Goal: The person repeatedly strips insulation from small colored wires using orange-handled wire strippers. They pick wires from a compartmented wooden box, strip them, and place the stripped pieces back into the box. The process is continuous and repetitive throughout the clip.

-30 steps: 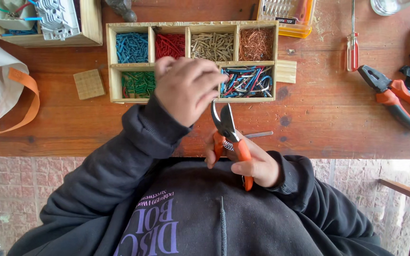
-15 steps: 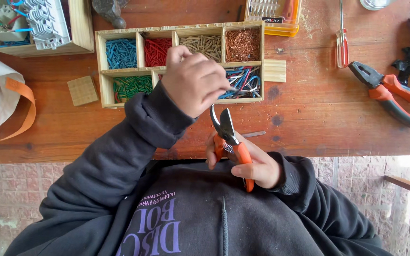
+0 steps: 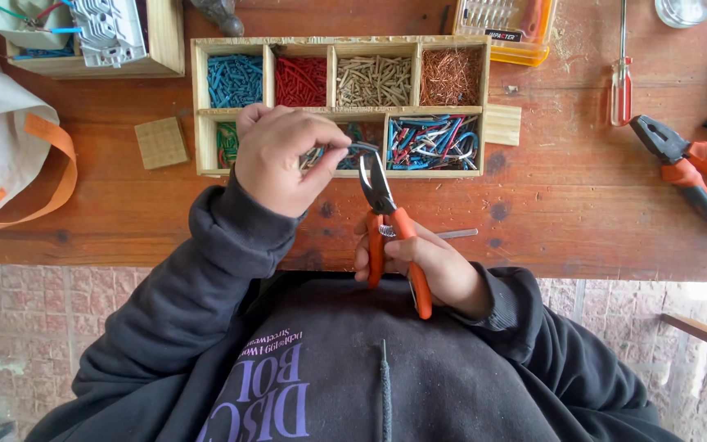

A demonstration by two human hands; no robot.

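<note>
Wooden bench [image 3: 583,205] | left hand [image 3: 284,160] pinches grey wire [image 3: 362,147] | right hand [image 3: 427,266] grips orange-handled cutters [image 3: 390,225]

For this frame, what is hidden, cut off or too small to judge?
Head view only:
- Wire piece pinched by the left hand: too small to tell its colour or whether the cutters in the right hand touch it.
- Lower middle tray compartment: covered by the left hand.
- Glass and yellow case: cut off by the top edge.
</note>
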